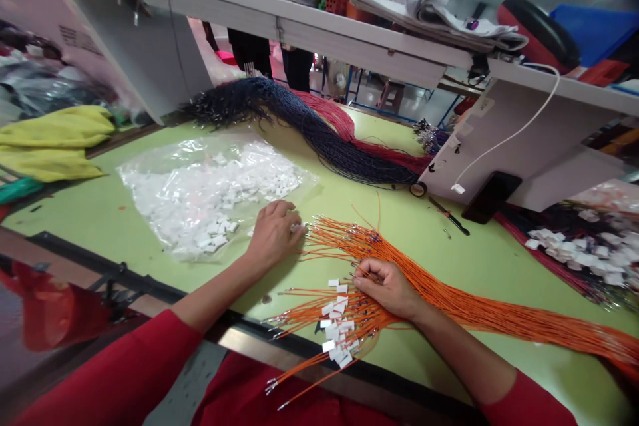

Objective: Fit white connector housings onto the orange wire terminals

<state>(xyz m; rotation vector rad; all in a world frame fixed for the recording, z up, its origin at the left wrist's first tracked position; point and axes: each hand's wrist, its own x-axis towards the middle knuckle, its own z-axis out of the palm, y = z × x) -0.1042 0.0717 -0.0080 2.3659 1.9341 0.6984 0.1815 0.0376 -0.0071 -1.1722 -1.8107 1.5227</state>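
Observation:
A long bundle of orange wires (474,309) runs across the green table, metal terminals at its left ends. My right hand (388,287) is closed in a pinch on an orange wire at the bundle's near side. Below it, several white plastic connectors (339,326) sit on wires whose tips fan out to the left. My left hand (275,233) has its fingers curled together beside the upper terminals; what lies between its fingertips is too small to make out. Just left of that hand, a clear plastic bag (200,196) holds many loose white connectors.
Dark blue wires (319,123) and red wires (344,123) lie at the back. A cutter knife (449,216) and a phone (492,196) are near the shelf's right support. White connectors on dark wires (582,253) lie at right, yellow cloth (54,143) at left.

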